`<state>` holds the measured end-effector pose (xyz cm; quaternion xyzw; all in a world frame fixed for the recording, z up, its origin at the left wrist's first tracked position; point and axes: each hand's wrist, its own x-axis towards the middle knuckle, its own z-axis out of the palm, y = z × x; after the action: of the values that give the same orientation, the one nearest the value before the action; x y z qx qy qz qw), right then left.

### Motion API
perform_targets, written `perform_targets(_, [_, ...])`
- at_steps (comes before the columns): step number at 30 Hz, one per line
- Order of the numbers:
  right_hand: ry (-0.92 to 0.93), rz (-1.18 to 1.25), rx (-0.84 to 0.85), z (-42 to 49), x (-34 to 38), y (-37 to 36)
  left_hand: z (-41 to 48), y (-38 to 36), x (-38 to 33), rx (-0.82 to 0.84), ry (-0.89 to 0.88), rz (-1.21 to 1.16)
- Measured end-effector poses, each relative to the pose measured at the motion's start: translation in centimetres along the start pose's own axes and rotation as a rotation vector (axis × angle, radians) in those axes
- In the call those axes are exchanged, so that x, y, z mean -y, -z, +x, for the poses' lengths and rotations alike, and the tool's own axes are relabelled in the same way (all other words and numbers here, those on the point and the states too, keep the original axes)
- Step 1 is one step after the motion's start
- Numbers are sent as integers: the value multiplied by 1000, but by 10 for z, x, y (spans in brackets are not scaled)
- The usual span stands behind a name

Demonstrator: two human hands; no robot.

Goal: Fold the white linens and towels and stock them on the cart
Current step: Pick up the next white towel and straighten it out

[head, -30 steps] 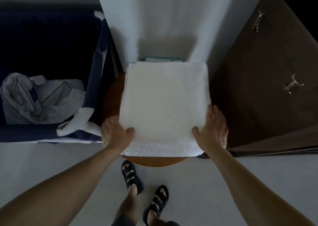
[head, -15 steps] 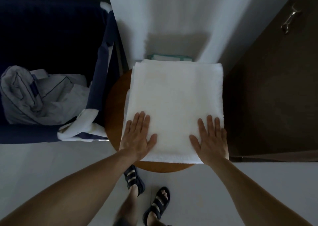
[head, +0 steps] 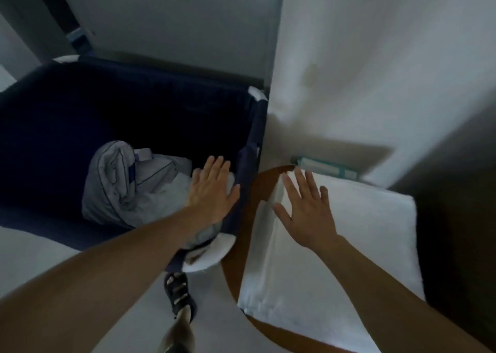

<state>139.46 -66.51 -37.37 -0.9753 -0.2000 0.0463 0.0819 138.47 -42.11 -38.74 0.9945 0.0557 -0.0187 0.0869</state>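
A folded white towel (head: 362, 245) lies flat on a round brown wooden table (head: 239, 266) at the right. My right hand (head: 306, 207) hovers open above the towel's far left corner, fingers spread. To the left, my left hand (head: 212, 191) reaches with straight fingers over the rim of a dark navy fabric cart bin (head: 249, 164). Inside the bin lies a crumpled pale linen with dark piping (head: 128, 183), just under and left of that hand. Whether the left hand touches the linen I cannot tell.
A white wall corner (head: 349, 70) rises behind the table, with a teal and white box (head: 327, 167) at its foot. Dark wooden furniture (head: 456, 205) stands at the right. My sandalled foot (head: 179, 296) is on the pale floor between bin and table.
Both hands have lifted off the towel's near edge. The left hand has swung left over the bin towards the crumpled linen. My view has turned left.
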Motion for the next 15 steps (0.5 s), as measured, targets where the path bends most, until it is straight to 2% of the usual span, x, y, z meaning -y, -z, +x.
perform_targets(5, [121,-2,30,104,88,-13,52,11,131,122,103,24])
perform_targets(10, [154,-7,237,193,161,-73,98,-8,234,205,142,-13])
perform_targets(15, [46,70,474,255,196,-165,131,-62,313,348,158,10])
